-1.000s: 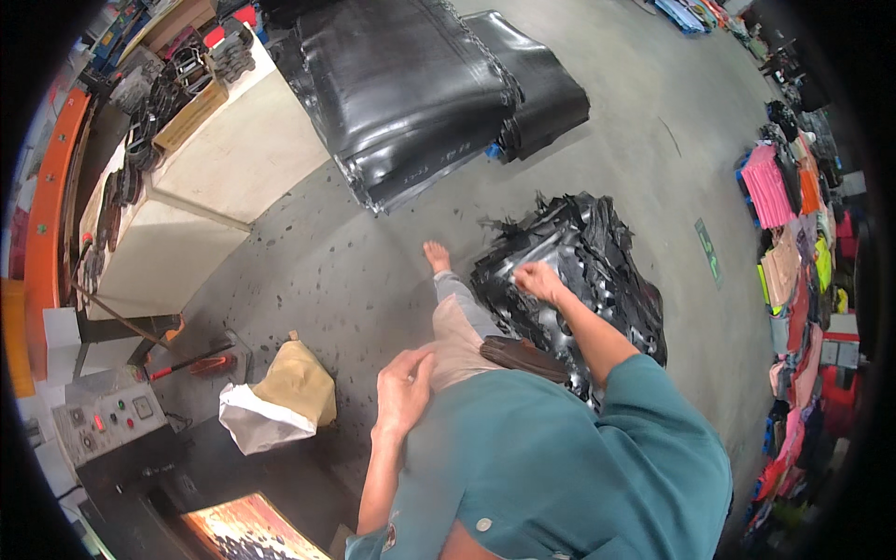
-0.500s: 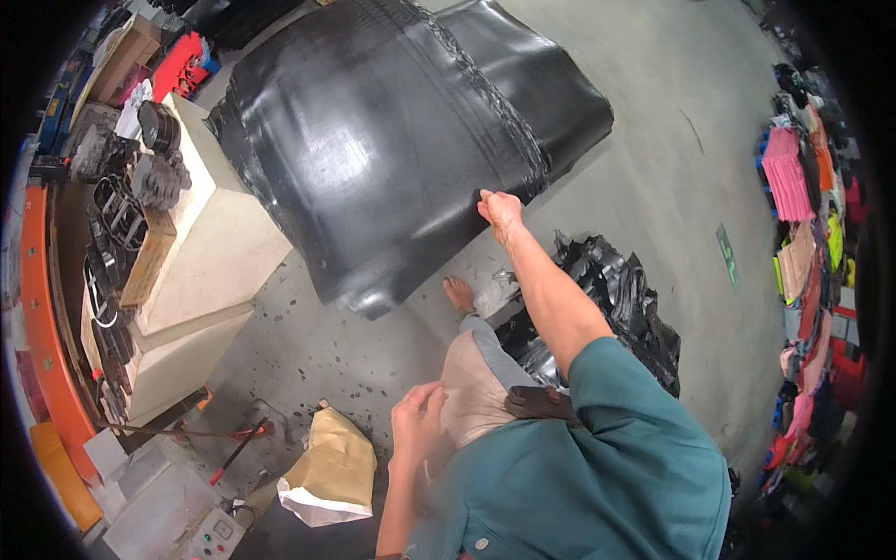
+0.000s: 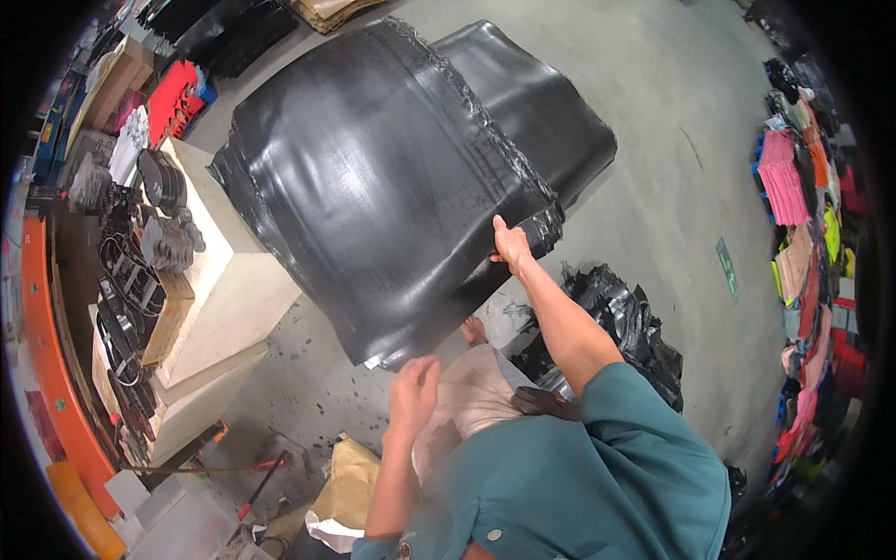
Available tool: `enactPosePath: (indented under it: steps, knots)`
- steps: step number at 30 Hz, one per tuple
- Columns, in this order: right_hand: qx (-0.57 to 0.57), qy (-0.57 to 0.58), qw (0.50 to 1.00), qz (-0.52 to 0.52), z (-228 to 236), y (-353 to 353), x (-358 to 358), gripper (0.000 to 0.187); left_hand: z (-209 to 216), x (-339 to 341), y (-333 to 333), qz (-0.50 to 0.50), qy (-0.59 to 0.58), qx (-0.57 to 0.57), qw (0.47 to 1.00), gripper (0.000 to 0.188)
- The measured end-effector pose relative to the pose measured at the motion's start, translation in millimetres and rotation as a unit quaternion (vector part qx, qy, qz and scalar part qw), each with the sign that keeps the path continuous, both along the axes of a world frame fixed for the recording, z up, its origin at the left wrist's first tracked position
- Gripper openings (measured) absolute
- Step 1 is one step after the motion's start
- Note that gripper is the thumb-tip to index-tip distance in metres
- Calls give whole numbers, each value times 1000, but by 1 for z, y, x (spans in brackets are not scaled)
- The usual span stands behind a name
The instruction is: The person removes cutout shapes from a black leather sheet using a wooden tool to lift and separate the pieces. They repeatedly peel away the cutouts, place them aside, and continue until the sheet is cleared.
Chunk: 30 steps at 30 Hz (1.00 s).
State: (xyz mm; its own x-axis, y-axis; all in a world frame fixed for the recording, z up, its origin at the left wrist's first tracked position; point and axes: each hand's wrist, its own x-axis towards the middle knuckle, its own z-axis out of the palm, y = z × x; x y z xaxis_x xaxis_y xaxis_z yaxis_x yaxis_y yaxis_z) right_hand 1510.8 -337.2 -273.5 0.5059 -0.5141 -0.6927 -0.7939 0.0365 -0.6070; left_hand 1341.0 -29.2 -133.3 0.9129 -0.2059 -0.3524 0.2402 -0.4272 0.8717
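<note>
A large black rubber-like sheet (image 3: 336,177) with ragged edges lies on top of a stack of similar black sheets (image 3: 546,117). My right hand (image 3: 511,247) grips its near right edge, thumb on top and fingers underneath. Right by the sheet's near corner is my left hand (image 3: 413,392), fingers curled together. Whether it holds anything is hidden, and I cannot tell if it touches the corner. Beside my right forearm lies a crumpled heap of black scraps (image 3: 621,317).
Left of the sheets stands a pale block-shaped stand (image 3: 243,313) carrying black moulded parts (image 3: 131,308). An orange beam (image 3: 56,373) runs along the left. A brown paper sack (image 3: 350,481) sits near my left forearm. Stacks of coloured sheets (image 3: 784,177) line the right side.
The black sheet's near edge has come closer to me, with my right hand still gripping it. My left hand is now nearer the sheet's corner. The view has shifted slightly.
</note>
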Motion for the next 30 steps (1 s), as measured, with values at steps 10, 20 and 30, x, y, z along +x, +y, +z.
enactPosePath:
  steps: [10, 20, 30]
  knots:
    - [-259, -246, 885, 299, 118, 201, 41, 43, -31, 135, 28, -56, -21, -5, 998, 84]
    - [-202, -249, 889, 328, 201, 289, 39, 42, -12, 190, 89, -35, -60, 18, 997, 57]
    - [-43, -291, 919, 262, 304, 328, 17, 57, 115, 191, 167, -104, -204, 8, 974, 24]
